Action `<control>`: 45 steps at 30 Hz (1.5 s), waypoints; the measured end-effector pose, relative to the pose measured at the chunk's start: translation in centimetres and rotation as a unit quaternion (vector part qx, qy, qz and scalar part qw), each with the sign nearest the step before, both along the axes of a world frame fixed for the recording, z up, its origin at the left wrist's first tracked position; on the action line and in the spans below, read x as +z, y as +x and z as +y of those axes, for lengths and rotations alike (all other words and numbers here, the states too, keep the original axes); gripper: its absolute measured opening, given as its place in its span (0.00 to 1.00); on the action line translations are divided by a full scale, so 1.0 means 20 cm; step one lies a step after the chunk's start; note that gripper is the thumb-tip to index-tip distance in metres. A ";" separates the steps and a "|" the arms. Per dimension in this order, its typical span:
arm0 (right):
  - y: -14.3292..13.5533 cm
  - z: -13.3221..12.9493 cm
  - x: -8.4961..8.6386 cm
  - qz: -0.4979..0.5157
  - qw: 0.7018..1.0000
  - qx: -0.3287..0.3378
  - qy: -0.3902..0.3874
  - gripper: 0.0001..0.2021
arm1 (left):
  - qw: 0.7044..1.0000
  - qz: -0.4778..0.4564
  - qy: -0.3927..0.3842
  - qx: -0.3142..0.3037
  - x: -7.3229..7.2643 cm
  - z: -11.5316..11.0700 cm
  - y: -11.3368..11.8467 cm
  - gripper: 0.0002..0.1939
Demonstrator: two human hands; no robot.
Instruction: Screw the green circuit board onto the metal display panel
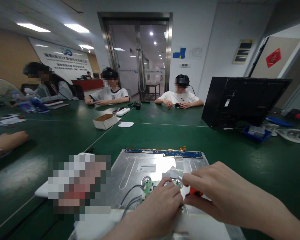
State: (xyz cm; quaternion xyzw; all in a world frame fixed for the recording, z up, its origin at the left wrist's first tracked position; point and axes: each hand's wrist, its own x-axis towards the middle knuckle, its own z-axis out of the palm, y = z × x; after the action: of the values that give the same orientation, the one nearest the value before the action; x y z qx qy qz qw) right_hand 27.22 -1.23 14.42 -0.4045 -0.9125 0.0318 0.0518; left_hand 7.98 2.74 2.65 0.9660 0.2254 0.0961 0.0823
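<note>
In front of me lies a silvery metal panel (127,171), with a long blue circuit strip (165,153) along its far edge. My left hand (162,203) bends its fingers down onto a green circuit board (148,186) and hides much of it. Dark cables (130,195) run from the board's left side. My right hand (215,191) is curled around an orange-and-black tool (195,191), mostly hidden by the fingers. Its fingertips touch a piece of clear film (176,171) beside the board. Both hands are close together.
A pixelated item (82,183) lies left of the panel on the green table (170,135). Farther off are an open cardboard box (105,122), a black monitor (242,101) and a blue tray (257,134). Another person's hand (11,141) rests at left; several people sit across.
</note>
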 end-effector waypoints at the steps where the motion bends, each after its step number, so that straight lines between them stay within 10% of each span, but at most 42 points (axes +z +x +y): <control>1: 0.00 0.00 0.00 0.001 1.000 -0.009 0.001 0.04 | 1.000 -0.005 0.000 0.000 0.00 0.00 0.00 0.09; 11: -0.01 0.02 -0.12 0.201 0.979 -0.036 0.002 0.10 | 1.000 0.002 0.011 -0.010 0.00 0.01 0.02 0.02; 25: -0.09 0.04 -0.51 0.499 0.833 -0.089 0.220 0.18 | 1.000 -0.012 -0.014 0.000 0.02 0.00 0.01 0.04; 45: -0.12 0.02 -0.48 0.438 0.846 -0.055 0.300 0.19 | 0.999 -0.019 -0.046 -0.012 0.02 0.01 0.00 0.09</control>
State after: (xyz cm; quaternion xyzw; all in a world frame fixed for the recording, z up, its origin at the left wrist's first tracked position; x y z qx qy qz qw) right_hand 24.75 -0.85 4.85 -0.3625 -0.7364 -0.0730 0.5666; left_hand 7.93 2.87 2.95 0.9618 0.2166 0.1026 0.1319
